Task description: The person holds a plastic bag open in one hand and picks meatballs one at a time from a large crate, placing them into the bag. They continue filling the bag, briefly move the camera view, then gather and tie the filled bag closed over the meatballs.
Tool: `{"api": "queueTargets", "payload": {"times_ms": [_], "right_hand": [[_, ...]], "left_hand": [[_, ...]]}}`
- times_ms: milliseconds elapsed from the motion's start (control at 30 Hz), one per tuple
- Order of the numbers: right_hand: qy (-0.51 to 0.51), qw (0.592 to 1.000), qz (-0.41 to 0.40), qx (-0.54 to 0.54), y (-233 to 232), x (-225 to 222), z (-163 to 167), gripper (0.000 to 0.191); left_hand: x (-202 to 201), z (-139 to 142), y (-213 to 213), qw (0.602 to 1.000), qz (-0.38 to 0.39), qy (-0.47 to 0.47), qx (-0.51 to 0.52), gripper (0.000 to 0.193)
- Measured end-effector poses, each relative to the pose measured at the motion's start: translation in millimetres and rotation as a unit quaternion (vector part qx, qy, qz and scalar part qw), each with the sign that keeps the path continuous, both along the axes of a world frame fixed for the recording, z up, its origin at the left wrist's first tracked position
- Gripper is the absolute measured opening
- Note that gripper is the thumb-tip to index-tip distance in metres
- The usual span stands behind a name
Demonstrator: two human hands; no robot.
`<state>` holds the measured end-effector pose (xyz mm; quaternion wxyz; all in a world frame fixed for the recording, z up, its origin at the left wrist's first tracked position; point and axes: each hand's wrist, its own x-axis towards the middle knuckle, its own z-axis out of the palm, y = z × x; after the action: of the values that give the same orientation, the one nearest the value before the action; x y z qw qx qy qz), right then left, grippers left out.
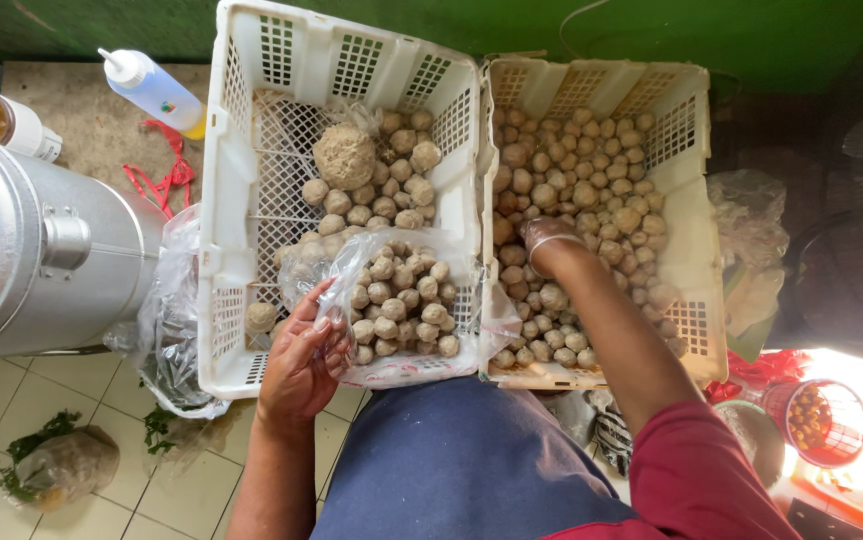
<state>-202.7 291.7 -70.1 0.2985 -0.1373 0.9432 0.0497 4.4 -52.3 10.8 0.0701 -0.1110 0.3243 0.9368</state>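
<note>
Left hand [302,365] pinching clear bag [397,300] of meatballs by its near edge, bag lying just beyond fingers. Gloved right hand [549,240] buried among loose meatballs [592,190]; grip hidden.

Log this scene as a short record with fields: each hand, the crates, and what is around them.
left hand: holds open a clear plastic bag of meatballs
right hand: gloved, down among loose meatballs
left crate: white, partly filled, one large ball
right crate: cream, nearly full
nearby: metal pot, squeeze bottle
</note>
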Motion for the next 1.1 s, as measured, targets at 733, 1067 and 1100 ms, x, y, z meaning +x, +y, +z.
{"api": "queueTargets", "payload": {"times_ms": [733, 1067, 1100], "right_hand": [[0.102, 0.957, -0.113, -0.246, -9.6, -9.1, 51.5, 0.021], [-0.022, 0.996, -0.006, -0.082, 3.2, -9.1, 32.1, 0.034], [-0.029, 0.988, -0.035, -0.147, 8.9, -5.0, 46.7, 0.031]], "left_hand": [[1.3, 0.8, -1.1, 1.000, 0.001, 0.001, -0.001, 0.066], [0.8, 4.4, -1.3, 1.000, -0.012, 0.001, -0.002, 0.063], [0.8, 4.2, -1.8, 1.000, -0.009, -0.010, -0.007, 0.063]]}}
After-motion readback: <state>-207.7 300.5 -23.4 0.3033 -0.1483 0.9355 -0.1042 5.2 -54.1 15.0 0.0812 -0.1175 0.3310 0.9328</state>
